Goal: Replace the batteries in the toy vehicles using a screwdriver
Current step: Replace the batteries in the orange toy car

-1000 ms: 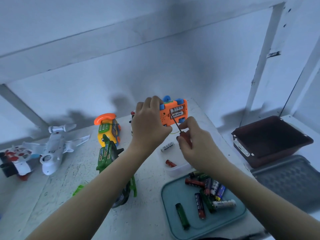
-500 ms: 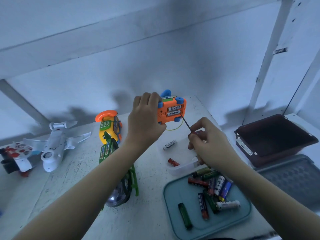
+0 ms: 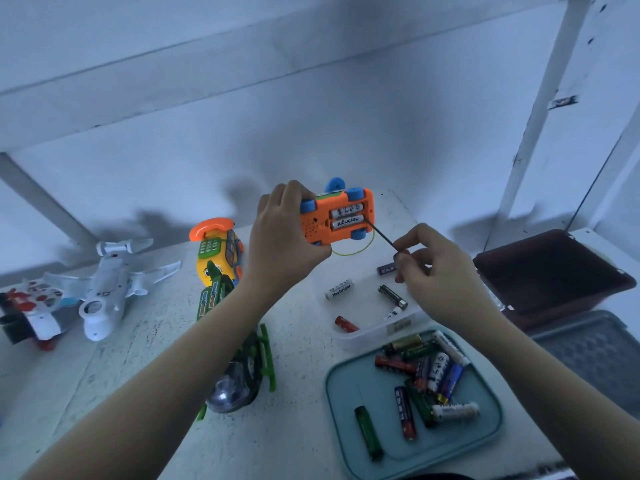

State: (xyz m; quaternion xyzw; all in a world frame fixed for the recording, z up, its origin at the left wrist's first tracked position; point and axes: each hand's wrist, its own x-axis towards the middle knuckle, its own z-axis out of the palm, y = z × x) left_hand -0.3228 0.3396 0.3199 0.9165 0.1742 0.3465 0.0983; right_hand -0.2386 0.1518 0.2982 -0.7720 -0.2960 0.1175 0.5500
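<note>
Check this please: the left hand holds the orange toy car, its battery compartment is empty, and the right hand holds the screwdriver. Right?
Not empty: the head view shows two batteries seated in the underside of the orange toy car. The left hand holds the car and the right hand the screwdriver, as stated.

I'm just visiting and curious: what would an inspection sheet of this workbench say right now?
Surface: scuffed white table.
Job's things: orange toy car, underside toward camera, compartment open, two white batteries inside; screwdriver tip at the compartment's right end; teal tray and clear container hold loose batteries.
Clutter: white toy plane, yellow toy phone, green toy helicopter.
Hands: left hand grips the car; right hand fingers pinch the screwdriver.
Cables: thin yellow cord loops under the car.
Surroundings: white wall; dark brown bin and grey mat at right.
</note>
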